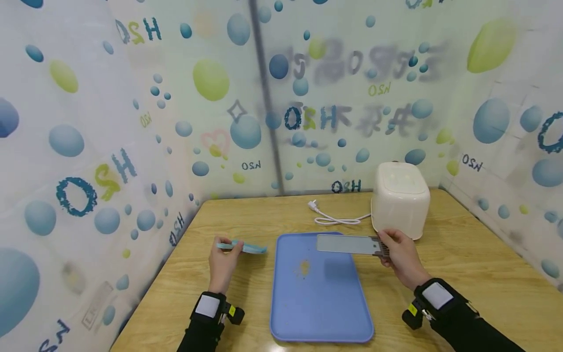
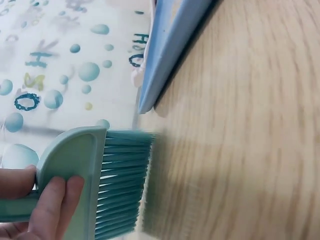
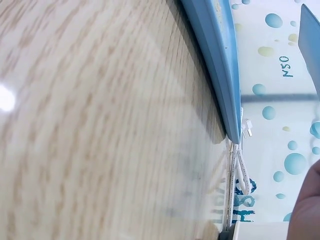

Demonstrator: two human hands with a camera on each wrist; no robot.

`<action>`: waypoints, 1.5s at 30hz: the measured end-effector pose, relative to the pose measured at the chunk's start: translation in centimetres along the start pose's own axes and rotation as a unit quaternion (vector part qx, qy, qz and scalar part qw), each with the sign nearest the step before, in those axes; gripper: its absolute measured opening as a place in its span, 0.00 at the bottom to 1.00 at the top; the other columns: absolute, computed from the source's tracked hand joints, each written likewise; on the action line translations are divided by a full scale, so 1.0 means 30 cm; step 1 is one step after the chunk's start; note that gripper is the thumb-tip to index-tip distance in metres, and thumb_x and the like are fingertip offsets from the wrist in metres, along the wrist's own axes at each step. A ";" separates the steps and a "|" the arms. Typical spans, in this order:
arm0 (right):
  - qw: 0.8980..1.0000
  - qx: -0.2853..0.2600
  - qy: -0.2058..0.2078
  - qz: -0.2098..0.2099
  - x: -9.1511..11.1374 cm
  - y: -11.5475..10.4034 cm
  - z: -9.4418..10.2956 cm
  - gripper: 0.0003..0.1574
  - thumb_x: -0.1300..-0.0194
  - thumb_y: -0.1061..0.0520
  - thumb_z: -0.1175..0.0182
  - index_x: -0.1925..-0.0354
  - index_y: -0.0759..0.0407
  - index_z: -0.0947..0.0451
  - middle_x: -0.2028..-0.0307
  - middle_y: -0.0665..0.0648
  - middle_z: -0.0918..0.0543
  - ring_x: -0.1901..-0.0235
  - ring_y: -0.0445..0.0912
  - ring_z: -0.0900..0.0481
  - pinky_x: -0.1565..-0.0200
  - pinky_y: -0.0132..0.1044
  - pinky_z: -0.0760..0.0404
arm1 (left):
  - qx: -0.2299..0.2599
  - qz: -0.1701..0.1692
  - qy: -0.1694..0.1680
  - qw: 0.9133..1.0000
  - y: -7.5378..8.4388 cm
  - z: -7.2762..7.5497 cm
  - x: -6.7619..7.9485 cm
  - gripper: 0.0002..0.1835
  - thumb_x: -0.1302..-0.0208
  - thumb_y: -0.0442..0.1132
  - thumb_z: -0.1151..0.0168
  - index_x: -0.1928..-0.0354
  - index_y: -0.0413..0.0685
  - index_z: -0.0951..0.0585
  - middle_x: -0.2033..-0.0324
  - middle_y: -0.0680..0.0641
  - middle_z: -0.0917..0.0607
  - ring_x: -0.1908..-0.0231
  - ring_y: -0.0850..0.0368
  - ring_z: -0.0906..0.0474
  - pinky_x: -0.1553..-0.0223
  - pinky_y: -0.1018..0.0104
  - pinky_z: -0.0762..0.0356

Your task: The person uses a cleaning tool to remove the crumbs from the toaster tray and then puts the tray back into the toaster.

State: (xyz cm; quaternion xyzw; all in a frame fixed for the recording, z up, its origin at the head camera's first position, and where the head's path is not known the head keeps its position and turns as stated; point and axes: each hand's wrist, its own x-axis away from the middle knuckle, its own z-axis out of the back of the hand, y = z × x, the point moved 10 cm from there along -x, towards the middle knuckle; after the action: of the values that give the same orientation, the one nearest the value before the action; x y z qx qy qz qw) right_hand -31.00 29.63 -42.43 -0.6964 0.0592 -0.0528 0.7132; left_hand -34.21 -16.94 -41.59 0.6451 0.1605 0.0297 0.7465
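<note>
My left hand (image 1: 222,266) grips a small teal hand brush (image 2: 75,150) just left of the blue tray (image 1: 323,308). In the left wrist view the brush's bristles face the wooden tabletop, with fingers laid over its body. On the other side, my right hand (image 1: 402,259) pinches one end of a flat grey crumb tray (image 1: 345,243), held level above the far right part of the blue tray. A small patch of brown crumbs (image 1: 304,267) lies on the blue tray. Only an edge of the crumb tray (image 3: 311,45) and part of the hand show in the right wrist view.
A cream toaster (image 1: 400,205) stands at the back right, close behind my right hand. Its white cord (image 1: 338,221) lies looped behind the blue tray, plug to the left. Bubble-printed curtains (image 1: 211,146) enclose the wooden table (image 1: 466,264) on the left, back and right.
</note>
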 end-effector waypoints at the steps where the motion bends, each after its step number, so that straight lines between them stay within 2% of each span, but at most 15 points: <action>1: 1.000 0.000 0.000 0.000 0.001 0.001 0.000 0.25 0.18 0.49 0.55 0.38 0.68 0.40 0.69 0.49 0.22 0.77 0.40 0.27 0.77 0.31 0.28 | -0.014 0.002 0.001 1.000 -0.008 0.003 0.002 0.17 0.32 0.37 0.33 0.54 0.36 0.32 0.59 0.37 0.23 0.58 0.39 0.17 0.63 0.62 0.16; 6: 1.000 -0.001 -0.007 -0.003 0.000 0.007 -0.001 0.28 0.19 0.47 0.54 0.37 0.68 0.40 0.68 0.49 0.22 0.77 0.40 0.26 0.77 0.32 0.28 | -0.058 0.006 -0.014 0.998 -0.021 0.004 0.013 0.21 0.32 0.44 0.32 0.51 0.35 0.27 0.60 0.36 0.16 0.58 0.39 0.14 0.63 0.63 0.18; 8: 1.000 0.000 -0.010 -0.002 -0.002 0.008 -0.001 0.28 0.19 0.46 0.53 0.37 0.68 0.40 0.68 0.49 0.21 0.76 0.40 0.26 0.77 0.32 0.28 | -0.086 -0.002 -0.024 0.996 -0.015 0.002 0.021 0.22 0.32 0.46 0.32 0.48 0.34 0.23 0.61 0.36 0.13 0.58 0.39 0.13 0.60 0.60 0.18; 10: 1.000 -0.002 -0.013 -0.001 -0.003 0.007 -0.001 0.28 0.19 0.46 0.53 0.37 0.67 0.39 0.68 0.49 0.21 0.76 0.40 0.26 0.77 0.32 0.28 | -0.132 -0.017 -0.026 0.991 -0.005 0.003 0.029 0.22 0.32 0.46 0.32 0.48 0.34 0.20 0.61 0.37 0.12 0.58 0.40 0.13 0.58 0.56 0.18; 12: 1.000 -0.002 -0.014 0.002 -0.005 0.005 0.001 0.27 0.19 0.46 0.53 0.38 0.67 0.39 0.68 0.49 0.21 0.77 0.40 0.26 0.77 0.31 0.28 | -0.193 -0.049 -0.023 0.980 0.016 0.001 0.038 0.20 0.33 0.44 0.32 0.50 0.31 0.17 0.61 0.36 0.11 0.60 0.41 0.13 0.59 0.52 0.17; 14: 1.000 0.000 -0.013 0.004 -0.007 0.005 0.003 0.27 0.19 0.46 0.54 0.38 0.67 0.39 0.68 0.50 0.21 0.76 0.40 0.26 0.77 0.31 0.28 | -0.261 -0.083 -0.017 0.962 0.040 -0.006 0.050 0.17 0.35 0.41 0.31 0.55 0.31 0.15 0.63 0.37 0.12 0.63 0.44 0.14 0.63 0.51 0.17; 17: 1.000 0.007 -0.010 0.001 -0.009 0.005 0.007 0.29 0.19 0.46 0.54 0.36 0.68 0.39 0.67 0.50 0.22 0.76 0.40 0.26 0.76 0.31 0.28 | -0.362 -0.116 -0.019 0.925 0.063 -0.031 0.070 0.12 0.38 0.38 0.29 0.65 0.31 0.14 0.74 0.41 0.14 0.76 0.51 0.20 0.78 0.58 0.21; 19: 1.000 0.010 -0.007 -0.003 -0.009 0.009 0.011 0.30 0.19 0.46 0.54 0.35 0.69 0.40 0.67 0.50 0.22 0.75 0.40 0.26 0.76 0.32 0.27 | -0.420 -0.112 -0.030 0.900 0.061 -0.053 0.080 0.10 0.40 0.36 0.30 0.73 0.36 0.17 0.82 0.47 0.21 0.82 0.56 0.27 0.84 0.62 0.30; 21: 1.000 0.010 -0.004 -0.009 -0.007 0.016 0.015 0.29 0.19 0.47 0.53 0.35 0.69 0.39 0.67 0.50 0.22 0.76 0.40 0.26 0.76 0.32 0.27 | -0.465 -0.104 -0.042 0.878 0.057 -0.075 0.089 0.12 0.41 0.34 0.32 0.80 0.41 0.23 0.85 0.50 0.28 0.85 0.57 0.33 0.86 0.64 0.36; 24: 1.000 0.010 -0.004 -0.020 -0.002 0.031 0.018 0.28 0.19 0.48 0.54 0.36 0.69 0.35 0.68 0.51 0.21 0.76 0.41 0.26 0.77 0.32 0.27 | -0.514 -0.086 -0.054 0.852 0.048 -0.101 0.099 0.16 0.45 0.31 0.34 0.84 0.46 0.29 0.86 0.51 0.32 0.85 0.57 0.35 0.85 0.62 0.37; 27: 1.000 0.009 -0.010 -0.026 0.005 0.043 0.019 0.27 0.18 0.49 0.54 0.37 0.70 0.32 0.67 0.52 0.21 0.76 0.42 0.26 0.77 0.32 0.27 | -0.540 -0.076 -0.063 0.836 0.041 -0.121 0.105 0.17 0.46 0.29 0.34 0.85 0.47 0.30 0.86 0.50 0.32 0.84 0.56 0.34 0.85 0.62 0.35; 30: 1.000 0.008 -0.012 -0.022 0.004 0.041 0.019 0.27 0.18 0.48 0.54 0.38 0.69 0.29 0.67 0.52 0.21 0.76 0.41 0.26 0.77 0.31 0.27 | -0.544 -0.073 -0.071 0.833 0.035 -0.133 0.106 0.18 0.47 0.29 0.34 0.87 0.48 0.32 0.87 0.51 0.32 0.85 0.57 0.34 0.86 0.63 0.36; 35: 1.000 0.004 -0.011 -0.014 0.001 0.040 0.026 0.25 0.18 0.48 0.54 0.41 0.67 0.28 0.67 0.52 0.20 0.76 0.41 0.26 0.77 0.31 0.28 | -0.528 -0.081 -0.083 0.841 0.033 -0.140 0.113 0.21 0.48 0.27 0.36 0.88 0.49 0.35 0.89 0.52 0.33 0.87 0.58 0.34 0.90 0.66 0.37; 38: 1.000 0.005 -0.011 -0.012 -0.001 0.041 0.030 0.23 0.18 0.50 0.54 0.41 0.67 0.28 0.67 0.52 0.20 0.77 0.42 0.27 0.78 0.31 0.28 | -0.525 -0.071 -0.092 0.843 0.026 -0.137 0.115 0.20 0.49 0.27 0.36 0.88 0.49 0.35 0.89 0.52 0.33 0.88 0.59 0.34 0.90 0.68 0.38; 45: 1.000 0.008 -0.007 -0.021 0.003 0.040 0.036 0.25 0.18 0.49 0.55 0.39 0.68 0.30 0.65 0.52 0.21 0.75 0.42 0.26 0.76 0.32 0.27 | -0.535 -0.054 -0.088 0.838 0.031 -0.138 0.117 0.21 0.45 0.31 0.35 0.88 0.49 0.35 0.90 0.53 0.34 0.88 0.60 0.36 0.89 0.68 0.40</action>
State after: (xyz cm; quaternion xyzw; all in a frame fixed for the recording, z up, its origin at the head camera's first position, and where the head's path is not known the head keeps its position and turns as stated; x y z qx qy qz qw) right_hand -30.75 30.73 -43.62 -0.6921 0.0392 -0.0633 0.7180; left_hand -31.88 -11.97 -41.87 0.1351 0.0880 0.0143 0.9868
